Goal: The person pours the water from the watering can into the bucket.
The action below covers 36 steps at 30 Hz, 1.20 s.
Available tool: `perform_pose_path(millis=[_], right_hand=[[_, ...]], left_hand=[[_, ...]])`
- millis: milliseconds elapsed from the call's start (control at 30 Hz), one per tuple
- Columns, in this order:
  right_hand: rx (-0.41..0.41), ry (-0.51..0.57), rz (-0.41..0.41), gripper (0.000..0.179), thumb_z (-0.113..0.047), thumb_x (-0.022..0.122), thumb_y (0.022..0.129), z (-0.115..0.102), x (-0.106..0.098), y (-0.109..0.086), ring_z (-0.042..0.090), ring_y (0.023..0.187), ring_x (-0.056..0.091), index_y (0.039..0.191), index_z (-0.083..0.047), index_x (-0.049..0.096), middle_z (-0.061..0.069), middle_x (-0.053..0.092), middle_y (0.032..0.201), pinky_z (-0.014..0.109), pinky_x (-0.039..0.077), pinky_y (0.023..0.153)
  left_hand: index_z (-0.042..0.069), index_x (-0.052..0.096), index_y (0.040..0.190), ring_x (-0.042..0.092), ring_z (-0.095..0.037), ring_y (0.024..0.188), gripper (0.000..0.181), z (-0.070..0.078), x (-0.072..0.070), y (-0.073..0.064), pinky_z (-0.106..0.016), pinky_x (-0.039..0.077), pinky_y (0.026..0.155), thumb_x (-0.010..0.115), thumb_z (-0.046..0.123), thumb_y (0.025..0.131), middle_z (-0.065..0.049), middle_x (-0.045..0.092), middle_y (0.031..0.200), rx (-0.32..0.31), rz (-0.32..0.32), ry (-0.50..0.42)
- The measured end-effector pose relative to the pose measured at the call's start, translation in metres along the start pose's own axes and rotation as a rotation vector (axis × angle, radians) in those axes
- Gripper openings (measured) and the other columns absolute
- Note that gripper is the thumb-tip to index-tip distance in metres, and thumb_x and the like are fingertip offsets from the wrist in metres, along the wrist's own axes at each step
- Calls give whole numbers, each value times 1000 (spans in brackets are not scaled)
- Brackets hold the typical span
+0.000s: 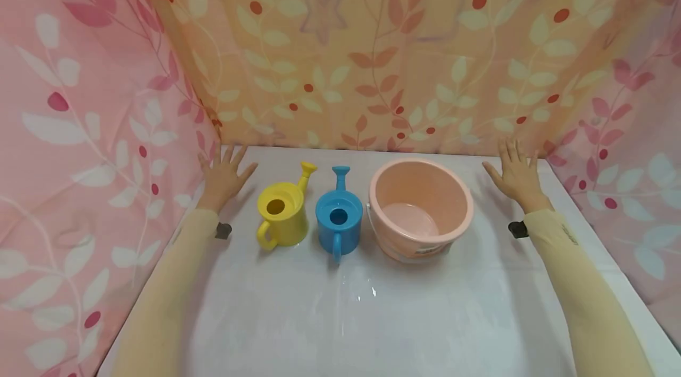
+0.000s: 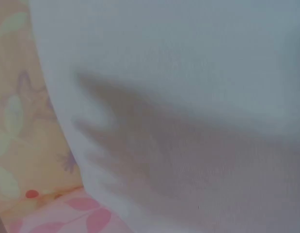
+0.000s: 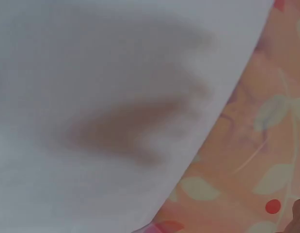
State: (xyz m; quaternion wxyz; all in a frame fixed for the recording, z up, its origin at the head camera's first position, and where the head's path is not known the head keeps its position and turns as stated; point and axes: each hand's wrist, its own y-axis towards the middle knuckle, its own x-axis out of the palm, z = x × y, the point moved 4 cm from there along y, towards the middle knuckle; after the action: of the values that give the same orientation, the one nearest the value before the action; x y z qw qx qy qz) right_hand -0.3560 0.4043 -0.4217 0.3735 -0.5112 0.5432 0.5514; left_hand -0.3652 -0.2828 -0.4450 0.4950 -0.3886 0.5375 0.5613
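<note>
My left hand (image 1: pixel 222 181) is spread, fingers straight, at the far left of the white table, holding nothing. Nearest to it stands a yellow watering can (image 1: pixel 289 226), upright, its spout pointing to the back right. Beside that is a blue watering can (image 1: pixel 340 238) with its spout toward the back wall and its handle toward me. A pink bucket (image 1: pixel 409 241) stands upright to the right of the blue can, its inside bare. My right hand (image 1: pixel 518 179), fingers spread and holding nothing, is to the right of the bucket. Both wrist views show hand shadows on the white surface.
The white table (image 1: pixel 298 318) carries a few small shiny marks in front of the blue can. Flowered cloth hangs behind as an orange curtain (image 1: pixel 330 70), with a pink curtain (image 1: pixel 90 129) along the left edge and more pink cloth along the right.
</note>
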Motion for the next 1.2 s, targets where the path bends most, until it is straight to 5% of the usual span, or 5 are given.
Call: perform_pose_path(millis=[167, 600, 733, 1000, 1200], right_hand=[[28, 110, 15, 75, -53, 25, 97, -7, -8, -1, 36, 139, -13, 148, -9, -8, 23, -3, 152, 64, -15, 101], [14, 251, 92, 71, -46, 32, 98, -22, -27, -7, 41, 140, 2, 148, -4, 3, 22, 5, 153, 67, 1, 103], [5, 288, 104, 69, -46, 31, 98, -28, -30, -12, 40, 140, 4, 148, -4, 7, 23, 10, 152, 68, 6, 102], [-17, 364, 143, 67, -45, 33, 98, -46, -35, -22, 43, 138, 12, 147, -3, 16, 27, 21, 148, 66, -2, 104], [-90, 374, 181, 60, -36, 38, 99, -65, -44, -27, 45, 135, 20, 145, -1, 22, 28, 26, 145, 61, 7, 107]], left_hand=[[26, 18, 148, -6, -30, 143, 67, 5, -11, -7, -67, -10, 101, 31, 61, 93, -12, 17, 153, -13, 82, -102], [31, 20, 148, 14, -34, 141, 62, 19, -26, -28, -64, -8, 105, 37, 57, 93, -5, 17, 154, 14, 199, -287], [28, 27, 146, 22, -37, 138, 59, 24, -31, -36, -64, -2, 105, 42, 51, 94, -9, 25, 152, 29, 246, -332], [19, 43, 138, 36, -38, 130, 50, 40, -45, -55, -62, 15, 106, 51, 40, 93, -15, 40, 142, 75, 364, -451], [17, 50, 133, 41, -34, 126, 43, 54, -53, -69, -57, 23, 105, 55, 32, 93, -11, 47, 137, 120, 447, -507]])
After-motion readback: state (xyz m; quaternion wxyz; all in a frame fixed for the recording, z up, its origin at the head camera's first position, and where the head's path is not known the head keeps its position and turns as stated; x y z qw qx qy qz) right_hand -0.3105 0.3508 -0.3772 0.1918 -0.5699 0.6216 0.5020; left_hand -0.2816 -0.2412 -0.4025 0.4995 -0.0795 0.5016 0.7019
